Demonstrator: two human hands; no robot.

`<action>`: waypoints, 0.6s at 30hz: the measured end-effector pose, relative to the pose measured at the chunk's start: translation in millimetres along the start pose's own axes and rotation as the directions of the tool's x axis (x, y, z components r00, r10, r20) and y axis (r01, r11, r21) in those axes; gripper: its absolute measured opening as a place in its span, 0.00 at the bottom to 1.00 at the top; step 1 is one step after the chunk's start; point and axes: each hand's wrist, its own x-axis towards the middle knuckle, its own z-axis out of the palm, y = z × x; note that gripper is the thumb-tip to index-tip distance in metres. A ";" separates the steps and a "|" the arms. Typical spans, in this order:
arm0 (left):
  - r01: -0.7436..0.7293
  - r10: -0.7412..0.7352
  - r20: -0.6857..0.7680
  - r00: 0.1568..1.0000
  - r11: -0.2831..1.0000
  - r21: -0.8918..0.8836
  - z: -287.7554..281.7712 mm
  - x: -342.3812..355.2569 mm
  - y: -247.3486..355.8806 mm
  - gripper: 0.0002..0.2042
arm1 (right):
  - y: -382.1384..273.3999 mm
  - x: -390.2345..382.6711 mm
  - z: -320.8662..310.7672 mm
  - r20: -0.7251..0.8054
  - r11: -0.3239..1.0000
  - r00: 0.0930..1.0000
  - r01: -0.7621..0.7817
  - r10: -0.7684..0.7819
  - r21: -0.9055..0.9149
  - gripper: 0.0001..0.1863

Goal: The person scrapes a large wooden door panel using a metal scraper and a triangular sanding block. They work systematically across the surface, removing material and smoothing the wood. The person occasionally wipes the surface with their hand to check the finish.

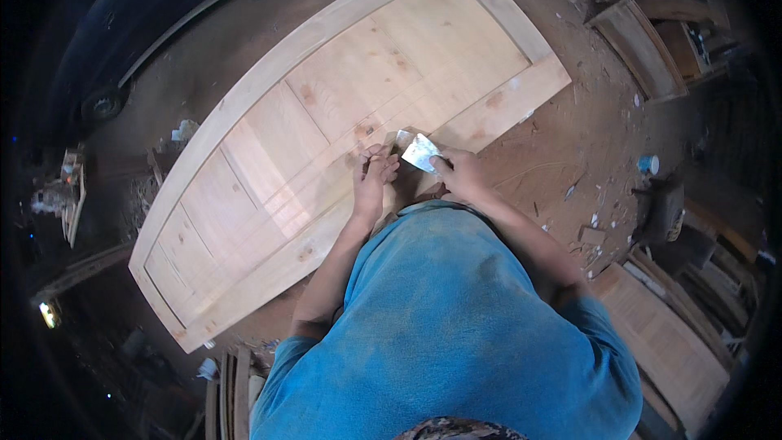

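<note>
A large pale wooden door panel (269, 134) with a curved frame edge lies in front of me, reaching from lower left to upper right. My right hand (463, 173) grips a flat, shiny metal scraper blade (420, 152), thumb on its face, just above the panel's near edge. Close by on the left, my left hand (375, 173) is held over the panel with its fingers curled in; what they pinch, if anything, is too small to make out. A small shiny patch (403, 138) shows beside the blade, its kind unclear.
A dark vehicle (179, 8) stands beyond the panel at the far left. Wooden frames (639, 45) lie at the far right. Boards (660, 334) are stacked at the near right. A blue-and-white tub (648, 165) sits on the dirt floor (546, 171), among scattered scraps.
</note>
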 end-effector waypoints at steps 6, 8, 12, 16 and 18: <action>-0.338 0.226 0.290 0.930 0.837 0.431 -11.4 14.6 7.8 0.16 | 46.7 -28.4 3.6 -0.067 0.886 0.985 -0.112 0.159 0.450 0.17; -0.424 0.280 0.326 0.903 0.701 0.573 -6.3 14.0 12.7 0.16 | 50.8 -40.7 5.7 -0.080 0.834 0.968 -0.163 0.239 0.527 0.17; -0.352 0.122 0.391 0.912 0.722 0.596 11.6 16.8 14.5 0.15 | 55.3 -60.9 12.4 -0.087 0.768 0.917 -0.271 0.389 0.580 0.17; 0.083 -0.148 0.241 0.959 0.962 0.262 23.0 33.2 3.5 0.14 | 62.6 -70.9 20.3 -0.122 0.808 0.917 -0.265 0.380 0.527 0.17; 0.330 -0.338 0.297 0.893 0.941 0.078 21.7 45.0 -0.4 0.14 | 64.0 -74.9 24.7 -0.199 0.833 0.928 -0.171 0.316 0.526 0.17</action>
